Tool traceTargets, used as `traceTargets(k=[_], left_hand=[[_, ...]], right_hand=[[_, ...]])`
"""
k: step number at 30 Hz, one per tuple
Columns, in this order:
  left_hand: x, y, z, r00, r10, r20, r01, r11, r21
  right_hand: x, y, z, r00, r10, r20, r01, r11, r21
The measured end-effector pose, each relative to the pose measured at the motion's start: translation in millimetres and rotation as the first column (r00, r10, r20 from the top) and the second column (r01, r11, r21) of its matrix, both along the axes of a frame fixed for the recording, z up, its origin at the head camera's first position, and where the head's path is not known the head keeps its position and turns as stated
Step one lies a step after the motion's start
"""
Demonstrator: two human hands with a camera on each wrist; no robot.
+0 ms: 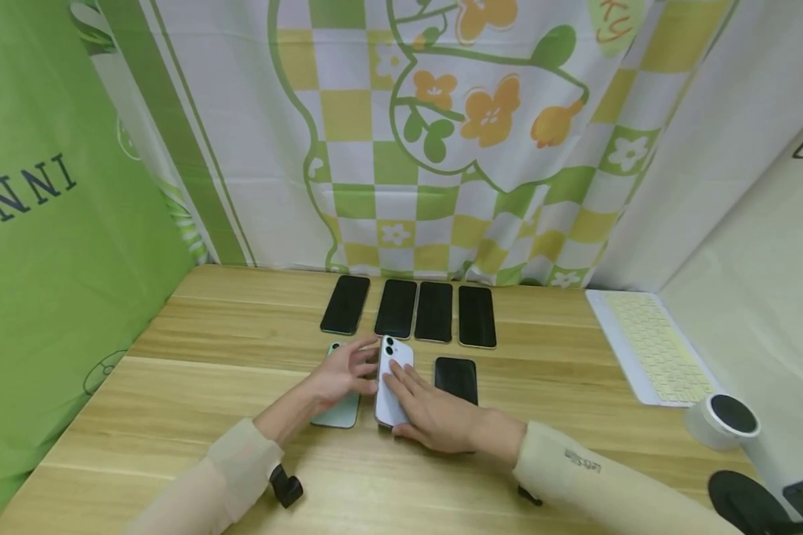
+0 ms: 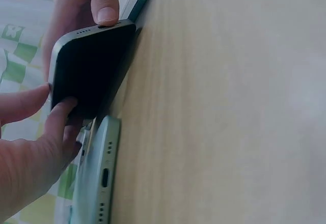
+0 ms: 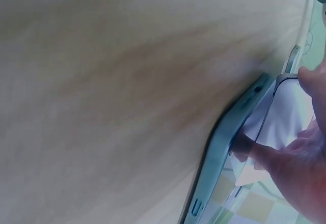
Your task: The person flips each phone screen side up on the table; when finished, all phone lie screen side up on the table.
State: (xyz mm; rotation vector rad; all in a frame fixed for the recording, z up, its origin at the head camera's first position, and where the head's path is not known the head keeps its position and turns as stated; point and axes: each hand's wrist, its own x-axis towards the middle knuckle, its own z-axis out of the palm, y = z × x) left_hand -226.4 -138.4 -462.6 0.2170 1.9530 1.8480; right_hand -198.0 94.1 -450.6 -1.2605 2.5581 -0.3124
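Observation:
A pale lavender smartphone [image 1: 389,386] is held back side up between both hands, its dark screen [image 2: 91,74] tilted down toward the table. My right hand [image 1: 435,416] grips it with fingers laid across its back and the thumb at its bottom edge. On the opposite long edge, my left hand [image 1: 341,375] pinches it, a fingertip on the screen side. Under the left hand lies a light green phone [image 1: 340,413], back up and partly covered. Just beyond the right hand, a smaller phone [image 1: 456,375] lies with its black screen up, its near end hidden.
Several phones [image 1: 433,312] lie screen up in a row along the back of the wooden table [image 1: 207,416]. At the right are a white keyboard [image 1: 662,349], a white cylinder with a black top [image 1: 702,427] and a black round base [image 1: 743,501]. Patterned cloth [image 1: 401,148] hangs behind.

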Motion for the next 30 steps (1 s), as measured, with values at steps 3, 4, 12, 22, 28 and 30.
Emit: traceTargets(k=[3, 4, 12, 22, 28, 30], left_hand=[[2.0, -2.4, -3.4, 1.000, -0.026, 0.013, 0.026, 0.999, 0.024], [2.7, -3.0, -4.1, 0.999, -0.036, 0.009, 0.036, 0.999, 0.033], [9.0, -8.5, -3.4, 0.993, -0.117, 0.011, 0.115, 0.988, 0.103], [14.4, -4.0, 1.8, 0.979, -0.185, -0.084, 0.195, 0.972, 0.135], [17.3, 5.0, 4.8, 0.946, -0.249, -0.207, 0.252, 0.968, -0.010], [18.5, 8.2, 4.9, 0.943, -0.242, -0.227, 0.240, 0.970, -0.038]], right_hand=[[2.2, -1.0, 2.2, 0.999, -0.010, 0.035, 0.012, 0.999, -0.046], [2.5, -1.2, 3.1, 0.999, -0.015, 0.050, 0.018, 0.998, -0.062], [-2.0, -3.9, 13.2, 0.881, -0.065, 0.468, 0.230, 0.925, -0.304], [-0.9, -7.4, 26.2, 0.567, -0.113, 0.816, 0.669, 0.642, -0.376], [-1.1, -8.1, 27.6, 0.515, -0.075, 0.854, 0.725, 0.569, -0.387], [-0.4, -8.6, 26.7, 0.504, -0.071, 0.861, 0.741, 0.548, -0.388]])
